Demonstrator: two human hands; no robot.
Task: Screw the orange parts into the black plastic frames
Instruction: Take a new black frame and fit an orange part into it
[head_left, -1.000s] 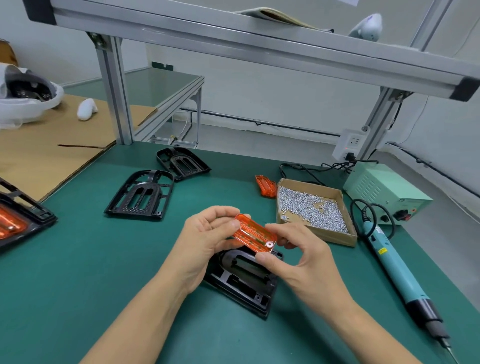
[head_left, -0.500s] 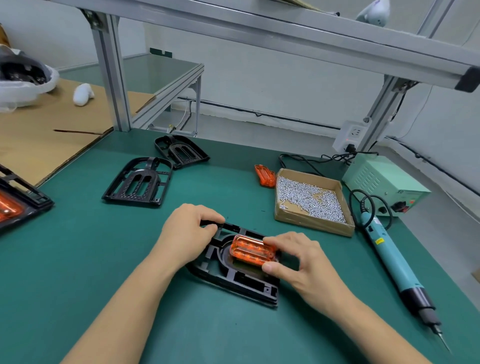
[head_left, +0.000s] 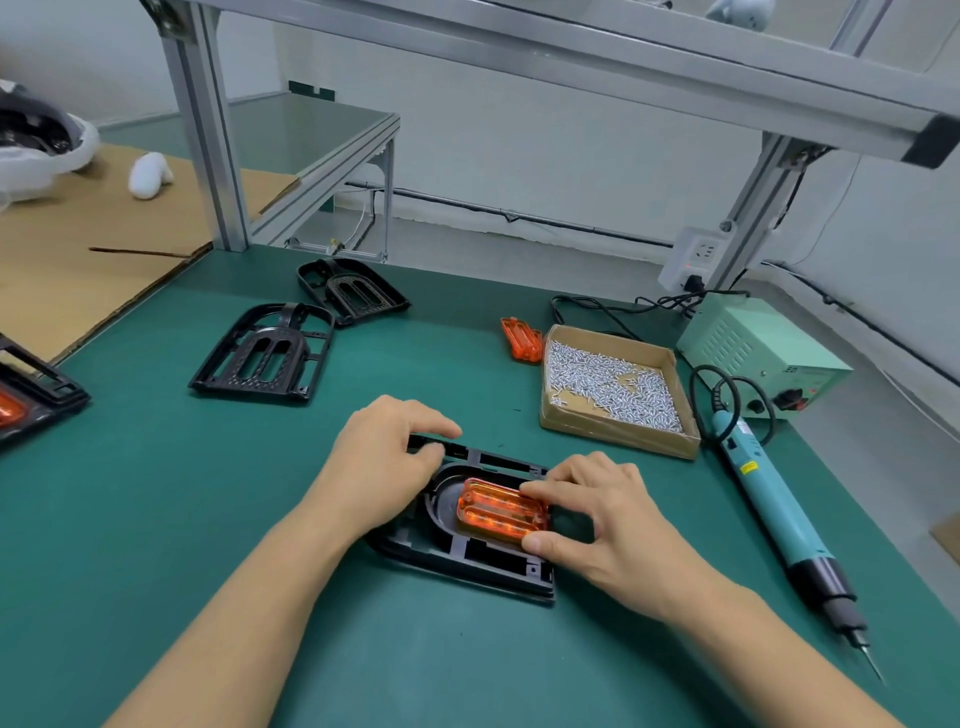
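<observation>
A black plastic frame (head_left: 457, 558) lies flat on the green mat in front of me. An orange part (head_left: 496, 511) sits in the frame's recess. My right hand (head_left: 613, 525) pinches the orange part's right end between thumb and fingers. My left hand (head_left: 384, 462) grips the frame's far left edge with curled fingers. Two more black frames (head_left: 265, 356) (head_left: 353, 291) lie further back on the left. A second orange part (head_left: 521, 340) lies beside the screw box (head_left: 618, 387). A teal electric screwdriver (head_left: 774, 509) lies on the mat to the right.
A pale green power supply (head_left: 763, 353) with cables stands at the back right. At the left edge a black frame with an orange part (head_left: 31, 400) pokes into view. Cardboard (head_left: 78, 260) covers the left table. An aluminium post (head_left: 205, 130) and an overhead rail frame the bench.
The orange part came down from mid-air into the frame's recess. My left hand let go of it and took the frame's edge; the frame now lies flat.
</observation>
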